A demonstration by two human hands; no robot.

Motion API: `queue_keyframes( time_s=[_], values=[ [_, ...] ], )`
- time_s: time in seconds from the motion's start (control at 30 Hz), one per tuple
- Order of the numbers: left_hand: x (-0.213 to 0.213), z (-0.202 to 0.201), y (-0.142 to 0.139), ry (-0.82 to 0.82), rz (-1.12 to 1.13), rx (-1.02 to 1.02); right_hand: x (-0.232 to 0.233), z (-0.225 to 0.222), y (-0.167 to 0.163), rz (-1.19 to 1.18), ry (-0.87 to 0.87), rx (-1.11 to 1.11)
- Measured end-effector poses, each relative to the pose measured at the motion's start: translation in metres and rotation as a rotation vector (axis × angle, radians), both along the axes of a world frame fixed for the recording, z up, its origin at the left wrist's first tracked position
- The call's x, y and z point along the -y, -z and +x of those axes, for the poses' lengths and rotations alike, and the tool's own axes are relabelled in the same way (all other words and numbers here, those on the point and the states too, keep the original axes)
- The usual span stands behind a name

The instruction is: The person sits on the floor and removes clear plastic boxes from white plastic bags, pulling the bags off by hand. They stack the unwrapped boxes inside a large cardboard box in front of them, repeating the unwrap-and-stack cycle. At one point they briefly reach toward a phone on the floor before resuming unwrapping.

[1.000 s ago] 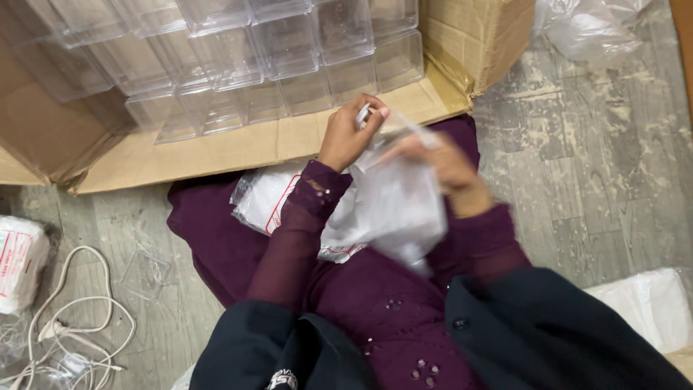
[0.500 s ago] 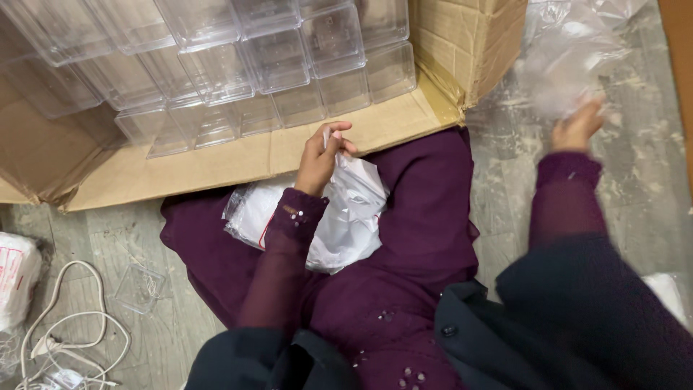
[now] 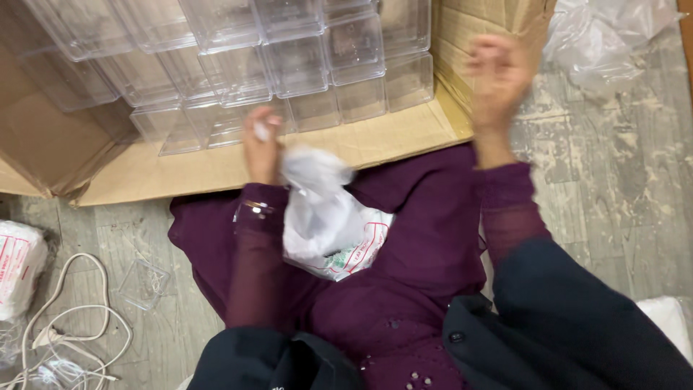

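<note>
The left hand (image 3: 261,148) is gripping a small white piece at its fingertips, the grip clenched around it, though blur is hiding what the piece is. Just beside and below that grip, a crumpled clear plastic bag (image 3: 317,206) is lying on the lap, over the purple garment (image 3: 404,282), touching the left wrist; whether the hand is also pinching the bag cannot be told. Under the bag, a flat packet with red print (image 3: 355,253) is sticking out toward the person.

The right hand (image 3: 498,79) is hanging in the air, well apart from the left grip and off to its right, blurred; the fingers are curling loosely and seem to be holding nothing, so its grip is looking released.

Just beyond the left grip, clear plastic boxes (image 3: 310,65) are standing in rows on an opened cardboard carton (image 3: 216,166). Beyond the right hand, loose clear plastic wrap (image 3: 599,43) is lying on the floor (image 3: 621,188). Far to the left of both grips, a white cable (image 3: 65,318) is curling on the floor near a white packet (image 3: 18,263).
</note>
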State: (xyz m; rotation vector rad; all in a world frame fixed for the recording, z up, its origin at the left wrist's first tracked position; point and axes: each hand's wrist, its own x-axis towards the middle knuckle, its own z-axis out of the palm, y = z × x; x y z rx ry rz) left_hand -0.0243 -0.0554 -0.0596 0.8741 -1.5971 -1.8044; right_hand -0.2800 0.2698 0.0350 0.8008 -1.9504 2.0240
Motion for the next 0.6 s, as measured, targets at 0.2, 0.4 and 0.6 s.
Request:
queue_keyframes(
  time_s=[0.2,0.4,0.6],
  values=[
    [0.101,0.026,-0.005,-0.380,-0.398,0.039,0.132,0.017,0.035,0.538,-0.077,0.058],
    [0.096,-0.006,-0.018,0.005,-0.579,0.077,0.133,0.011,0.067,0.373,-0.126,0.237],
    [0.071,0.029,-0.030,0.004,-0.489,0.089,0.079,0.025,0.059,0.267,-0.239,0.364]
  ],
)
